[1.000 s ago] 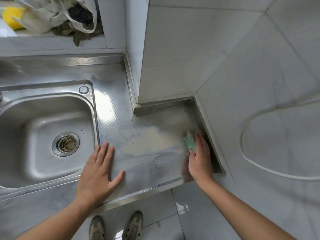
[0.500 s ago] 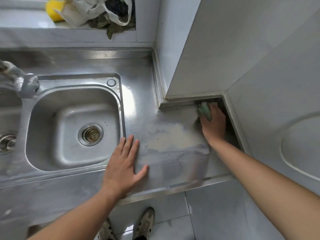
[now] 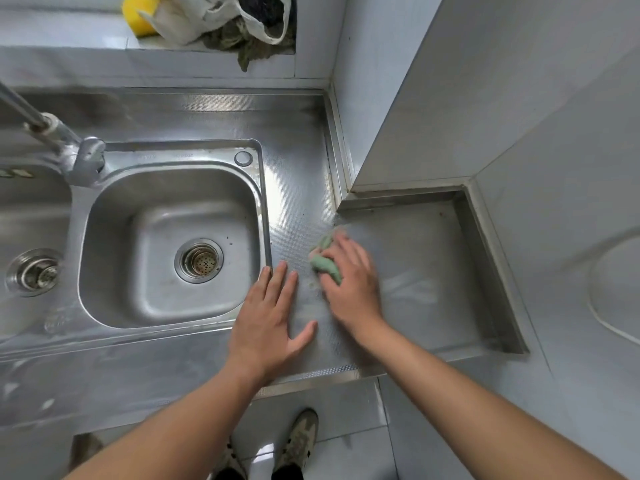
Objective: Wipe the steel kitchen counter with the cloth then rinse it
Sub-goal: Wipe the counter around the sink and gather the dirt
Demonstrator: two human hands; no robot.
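Observation:
The steel counter runs from the sink to the tiled wall on the right. A small green cloth lies bunched on the counter just right of the sink, with my right hand pressed down on it and blurred by motion. Only the cloth's left part shows past my fingers. My left hand rests flat on the counter beside the sink's right rim, fingers spread and holding nothing. The steel sink with its round drain is to the left.
A tap stands at the sink's back left, and a second drain shows at far left. On the back ledge lie a yellow sponge and a white bag with cloths. Tiled walls box in the counter's right corner.
My right hand has swept the cloth from the back right corner leftward across the counter toward the sink. The pale patch on the counter is gone. My left hand stays flat in place.

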